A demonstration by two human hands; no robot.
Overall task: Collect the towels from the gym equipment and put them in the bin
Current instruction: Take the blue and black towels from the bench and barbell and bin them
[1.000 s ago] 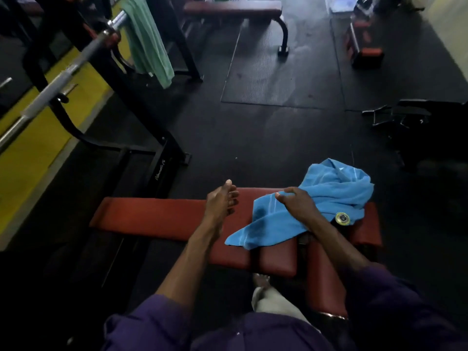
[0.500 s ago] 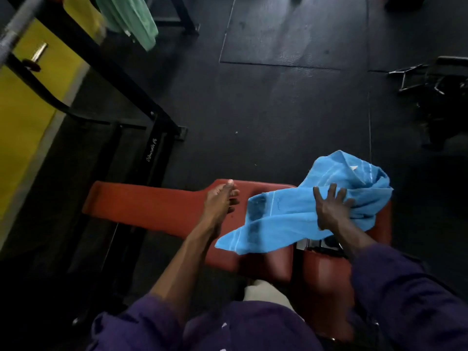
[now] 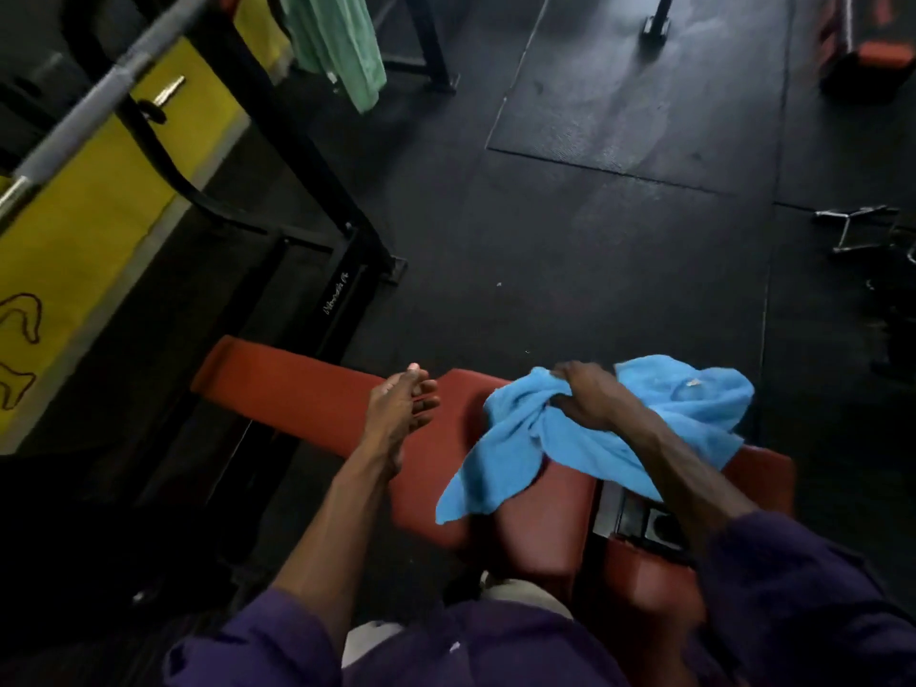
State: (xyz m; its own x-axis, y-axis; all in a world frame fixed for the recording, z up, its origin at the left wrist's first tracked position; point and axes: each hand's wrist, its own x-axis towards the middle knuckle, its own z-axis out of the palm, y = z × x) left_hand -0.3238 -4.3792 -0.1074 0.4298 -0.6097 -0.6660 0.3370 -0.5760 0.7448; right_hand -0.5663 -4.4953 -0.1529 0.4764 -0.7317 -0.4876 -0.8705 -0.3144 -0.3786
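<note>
A light blue towel [image 3: 659, 428] lies crumpled on the red padded bench [image 3: 297, 384] in front of me. My right hand [image 3: 590, 399] grips a bunched fold near the towel's middle, fingers curled into the cloth. My left hand [image 3: 399, 406] hovers over the bench to the left of the towel with fingers nearly straight, holding nothing. A green towel [image 3: 342, 42] hangs from the barbell rack at the top left. No bin is in view.
A steel barbell [image 3: 99, 96] rests on a black rack [image 3: 297, 156] at the left, beside a yellow floor strip [image 3: 89, 225]. Black rubber mats [image 3: 619, 91] cover the floor ahead. Metal handle attachments [image 3: 862, 230] lie at the right, and another red bench [image 3: 872, 57] stands far right.
My right hand went from lying flat on the blue towel to gripping a bunch of it, pulling the cloth together. The left hand stayed over the bench. The view tilted slightly.
</note>
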